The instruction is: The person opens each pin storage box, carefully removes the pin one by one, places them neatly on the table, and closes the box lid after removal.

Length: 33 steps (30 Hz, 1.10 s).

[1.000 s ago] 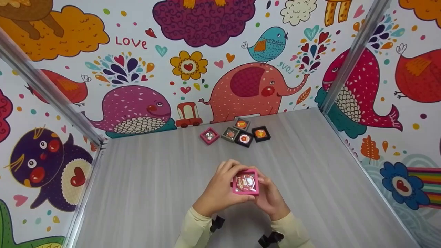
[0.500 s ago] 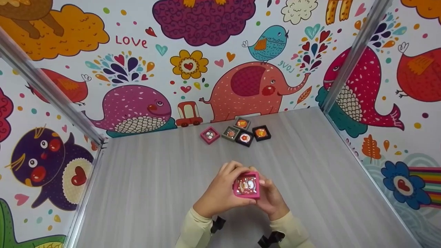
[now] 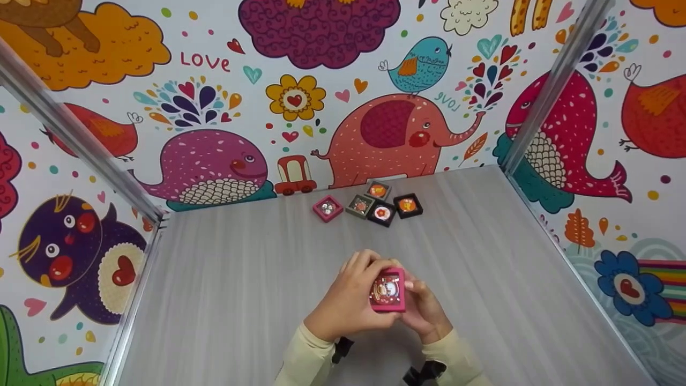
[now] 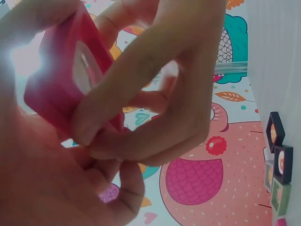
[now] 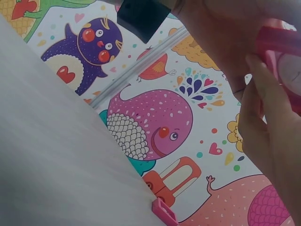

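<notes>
Both hands hold a small square pink display frame point(image 3: 395, 307) over the near middle of the table. A round red-and-white picture shows behind its window, turned up toward the head camera. My left hand point(image 3: 351, 297) grips it from the left, fingers over the top edge and thumb along the bottom. On the right side, my right hand point(image 3: 426, 311) holds it with its fingertips near the edge; part of that hand is hidden behind the frame. The pink frame point(image 4: 56, 80) appears tilted and close up in the left wrist view, with fingers pressed against its face.
Toward the back wall lie another pink frame point(image 3: 327, 208), a green-grey frame point(image 3: 351, 213), a grey frame point(image 3: 387, 187) and two black frames point(image 3: 388, 221), some touching. Patterned panels point(image 3: 225, 161) with metal corner rails point(image 3: 514, 155) enclose the grey table point(image 3: 230, 300).
The held pink frame has shifted slightly right and down in the head view, and my left hand covers more of its left edge. The frames at the back keep their arrangement.
</notes>
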### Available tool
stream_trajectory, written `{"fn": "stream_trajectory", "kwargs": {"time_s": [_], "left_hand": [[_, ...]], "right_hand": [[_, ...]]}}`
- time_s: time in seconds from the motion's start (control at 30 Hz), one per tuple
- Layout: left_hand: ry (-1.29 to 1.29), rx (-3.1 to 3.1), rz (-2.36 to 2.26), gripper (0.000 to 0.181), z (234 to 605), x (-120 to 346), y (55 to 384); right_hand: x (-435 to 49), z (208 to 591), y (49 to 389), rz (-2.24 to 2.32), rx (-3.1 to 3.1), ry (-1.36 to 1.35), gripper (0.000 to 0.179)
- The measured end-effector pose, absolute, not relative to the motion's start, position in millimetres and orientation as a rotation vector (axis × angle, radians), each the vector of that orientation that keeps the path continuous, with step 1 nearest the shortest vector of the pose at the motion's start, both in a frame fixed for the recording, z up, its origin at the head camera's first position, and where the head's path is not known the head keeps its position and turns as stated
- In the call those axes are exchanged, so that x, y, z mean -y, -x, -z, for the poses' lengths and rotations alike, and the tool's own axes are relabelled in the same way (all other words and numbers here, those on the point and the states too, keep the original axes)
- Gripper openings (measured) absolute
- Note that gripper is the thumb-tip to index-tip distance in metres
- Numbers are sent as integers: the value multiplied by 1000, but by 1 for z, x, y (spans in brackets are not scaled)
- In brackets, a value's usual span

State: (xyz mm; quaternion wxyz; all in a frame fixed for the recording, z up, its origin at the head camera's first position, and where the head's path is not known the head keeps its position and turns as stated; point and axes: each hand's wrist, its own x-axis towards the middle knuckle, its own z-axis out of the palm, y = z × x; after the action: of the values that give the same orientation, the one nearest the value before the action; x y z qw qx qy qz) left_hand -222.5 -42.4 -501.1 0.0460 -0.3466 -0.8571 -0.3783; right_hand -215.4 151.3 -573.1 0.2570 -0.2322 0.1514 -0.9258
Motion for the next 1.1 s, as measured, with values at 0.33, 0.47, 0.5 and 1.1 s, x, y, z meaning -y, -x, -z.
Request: {"fn": "stream_trajectory", "kwargs": {"time_s": [0.33,0.47,0.5,1.1], "left_hand": [[1057,2624,1157,80,502,43,223],[1059,2636,1169,82,501,47,221],[1051,2644,1170,82,502,48,220],[965,2675,1158,78,504,51,224]], "right_hand": [[-151,571,213,2507,-427,590,40],[-147,572,213,2492,-397,641,37],[-146,573,213,2487,-382,656,38],[-147,571,208,2478,-657,560,44]]}}
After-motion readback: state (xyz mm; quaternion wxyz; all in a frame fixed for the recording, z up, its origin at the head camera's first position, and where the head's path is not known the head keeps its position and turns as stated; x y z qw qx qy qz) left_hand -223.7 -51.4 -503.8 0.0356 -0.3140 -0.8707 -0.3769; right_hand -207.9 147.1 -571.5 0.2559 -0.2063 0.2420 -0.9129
